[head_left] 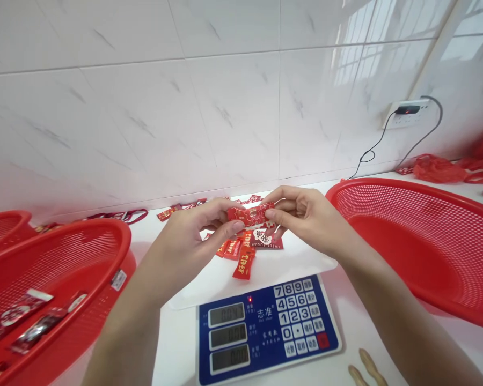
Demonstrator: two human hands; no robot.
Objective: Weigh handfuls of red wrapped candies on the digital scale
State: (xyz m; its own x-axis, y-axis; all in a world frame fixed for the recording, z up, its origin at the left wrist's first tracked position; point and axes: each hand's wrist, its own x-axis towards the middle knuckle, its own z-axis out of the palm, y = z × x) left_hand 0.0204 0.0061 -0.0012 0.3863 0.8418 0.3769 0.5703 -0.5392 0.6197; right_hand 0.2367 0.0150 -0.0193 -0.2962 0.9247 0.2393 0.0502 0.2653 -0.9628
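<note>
Between my two hands a red patterned packet is held level above the white scale pan. My left hand pinches its left end with thumb and fingers. At its right end, my right hand closes thumb and fingers on the same packet. Below them on the pan lie several small red sweets with gold lettering, one nearest the front, and a darker red packet. The blue scale panel faces me in front of the pan, its displays lit dimly.
Red perforated baskets stand at the left and right; the left one holds several packets. More packets lie along the wall. Two peanuts are at the front right. A cable hangs from the wall socket.
</note>
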